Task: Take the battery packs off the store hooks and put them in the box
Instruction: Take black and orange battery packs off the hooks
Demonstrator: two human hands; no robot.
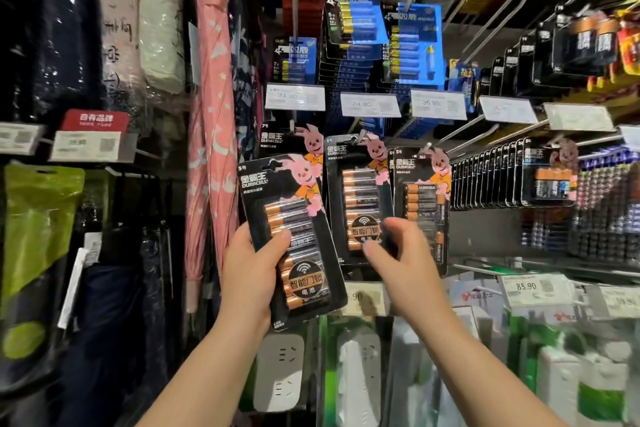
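My left hand (251,265) grips a black Duracell battery pack (298,253) by its left edge, tilted and off the hooks. My right hand (398,253) reaches up to a second black battery pack (360,191) that still hangs on its hook; thumb and fingers are spread at the pack's lower part, and contact is unclear. A third similar pack (424,194) hangs just to the right. No box is in view.
Blue battery packs (415,42) and price tags (369,104) hang above. Rows of black packs (485,177) run off to the right. Pink umbrella (213,114) and bagged goods hang at the left. White power strips (277,374) hang below.
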